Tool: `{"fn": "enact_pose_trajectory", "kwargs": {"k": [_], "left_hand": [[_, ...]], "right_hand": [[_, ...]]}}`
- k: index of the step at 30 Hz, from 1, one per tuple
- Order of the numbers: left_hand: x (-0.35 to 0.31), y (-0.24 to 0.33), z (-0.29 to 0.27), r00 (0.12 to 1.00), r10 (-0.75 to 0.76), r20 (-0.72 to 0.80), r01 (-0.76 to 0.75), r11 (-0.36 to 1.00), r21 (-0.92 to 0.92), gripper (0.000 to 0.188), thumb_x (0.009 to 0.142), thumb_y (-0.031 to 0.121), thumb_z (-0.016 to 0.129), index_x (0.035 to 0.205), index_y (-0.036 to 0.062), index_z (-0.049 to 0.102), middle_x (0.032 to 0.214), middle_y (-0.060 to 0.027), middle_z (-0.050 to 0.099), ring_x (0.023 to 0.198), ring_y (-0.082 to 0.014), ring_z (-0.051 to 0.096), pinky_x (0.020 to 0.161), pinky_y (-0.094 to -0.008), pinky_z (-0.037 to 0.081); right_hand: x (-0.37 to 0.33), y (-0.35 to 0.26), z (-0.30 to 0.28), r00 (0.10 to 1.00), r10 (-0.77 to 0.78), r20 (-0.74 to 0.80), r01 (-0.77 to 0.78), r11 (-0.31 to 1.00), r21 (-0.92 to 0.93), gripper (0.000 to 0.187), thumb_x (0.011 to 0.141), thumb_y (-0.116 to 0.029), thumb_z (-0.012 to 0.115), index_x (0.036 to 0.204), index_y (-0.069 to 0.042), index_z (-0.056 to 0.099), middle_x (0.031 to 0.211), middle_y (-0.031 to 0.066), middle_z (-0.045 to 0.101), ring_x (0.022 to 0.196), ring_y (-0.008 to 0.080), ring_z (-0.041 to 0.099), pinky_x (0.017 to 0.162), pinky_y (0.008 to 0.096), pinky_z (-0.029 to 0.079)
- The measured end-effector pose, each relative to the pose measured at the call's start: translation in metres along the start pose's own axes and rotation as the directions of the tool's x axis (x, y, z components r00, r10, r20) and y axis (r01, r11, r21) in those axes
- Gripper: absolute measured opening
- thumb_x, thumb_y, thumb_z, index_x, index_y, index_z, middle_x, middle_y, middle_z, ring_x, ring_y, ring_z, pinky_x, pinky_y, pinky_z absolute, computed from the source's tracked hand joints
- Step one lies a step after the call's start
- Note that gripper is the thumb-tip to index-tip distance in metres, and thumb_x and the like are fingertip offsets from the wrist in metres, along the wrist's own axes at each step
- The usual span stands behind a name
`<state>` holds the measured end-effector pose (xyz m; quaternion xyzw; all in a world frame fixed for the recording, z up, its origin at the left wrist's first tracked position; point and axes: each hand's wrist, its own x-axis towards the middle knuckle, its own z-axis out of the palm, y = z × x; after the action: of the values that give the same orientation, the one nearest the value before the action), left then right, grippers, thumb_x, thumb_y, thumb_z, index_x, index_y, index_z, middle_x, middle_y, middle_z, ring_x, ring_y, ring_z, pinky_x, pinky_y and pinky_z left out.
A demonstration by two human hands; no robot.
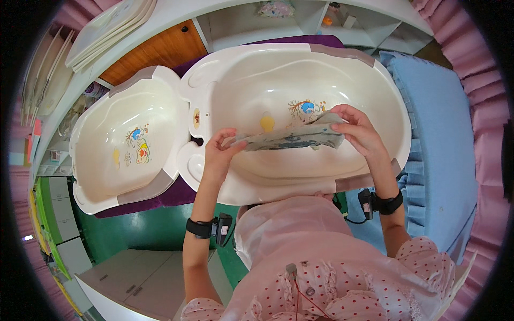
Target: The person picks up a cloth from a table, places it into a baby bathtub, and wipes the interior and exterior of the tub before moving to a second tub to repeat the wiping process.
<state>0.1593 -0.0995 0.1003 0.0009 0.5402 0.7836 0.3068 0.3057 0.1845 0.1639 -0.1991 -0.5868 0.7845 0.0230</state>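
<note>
A grey-green folded cloth (294, 137) with dark blue markings is stretched level between my two hands, above a large white baby bathtub (257, 187). My left hand (220, 147) pinches its left end between thumb and fingers. At the other end, my right hand (357, 131) grips the upper corner, thumb in front. The cloth hangs a little in folds and hides part of the tub's floor. Beyond it, a cartoon print with a blue figure (307, 108) and a yellow patch (267, 122) show on the tub's inside.
A smaller white tub (91, 200) with a bear print adjoins on the left. Purple cloth (174, 197) lies under both tubs. White shelves (235, 32) stand behind, with stacked white trays (110, 32) at far left. A blue padded surface (444, 144) and pink curtains (490, 134) are on the right.
</note>
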Motion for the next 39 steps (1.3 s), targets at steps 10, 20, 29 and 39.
{"fn": "enact_pose_trajectory", "kwargs": {"k": [10,20,29,39], "left_hand": [[0.011,0.019,0.014,0.883,0.379,0.275,-0.431,0.428,0.794,0.027,0.066,-0.009,0.062,0.09,0.0013,0.057,0.092,-0.0033,0.055,0.075,-0.0077,0.049,0.065,-0.0203,0.043],[0.021,0.066,0.075,0.965,0.161,0.206,-0.191,0.972,0.135,0.03,0.07,-0.014,0.056,0.094,0.0035,0.057,0.077,0.0031,0.047,0.072,-0.0058,0.049,0.065,-0.0172,0.041],[0.027,0.093,0.087,0.873,0.287,0.393,-0.381,0.906,0.185,0.024,0.069,-0.015,0.056,0.075,0.0061,0.047,0.074,0.0046,0.043,0.069,-0.0029,0.046,0.061,-0.0153,0.038],[0.027,0.105,0.097,0.802,0.277,0.529,-0.393,0.912,0.117,0.025,0.067,-0.016,0.057,0.077,0.0051,0.047,0.078,0.0034,0.044,0.075,-0.0034,0.045,0.067,-0.0161,0.039]], "right_hand": [[0.015,0.002,0.001,0.975,0.138,-0.172,-0.123,0.988,0.093,0.018,0.077,-0.002,0.059,0.093,-0.005,0.055,0.087,0.0028,0.058,0.074,0.0082,0.056,0.061,0.0182,0.046],[0.041,0.07,-0.044,0.901,0.336,-0.274,-0.223,0.901,0.372,0.029,0.073,0.0,0.059,0.101,-0.002,0.049,0.088,0.0104,0.057,0.079,0.0182,0.058,0.07,0.0305,0.05],[0.037,0.086,-0.029,0.898,0.437,-0.043,-0.415,0.877,0.241,0.022,0.076,0.001,0.055,0.098,0.0,0.051,0.089,0.0093,0.057,0.073,0.0159,0.059,0.063,0.0244,0.052],[0.026,0.07,0.0,0.874,0.456,0.167,-0.481,0.766,0.427,0.017,0.085,-0.017,0.051,0.094,-0.003,0.055,0.093,0.0051,0.058,0.081,0.0117,0.057,0.071,0.0242,0.049]]}}
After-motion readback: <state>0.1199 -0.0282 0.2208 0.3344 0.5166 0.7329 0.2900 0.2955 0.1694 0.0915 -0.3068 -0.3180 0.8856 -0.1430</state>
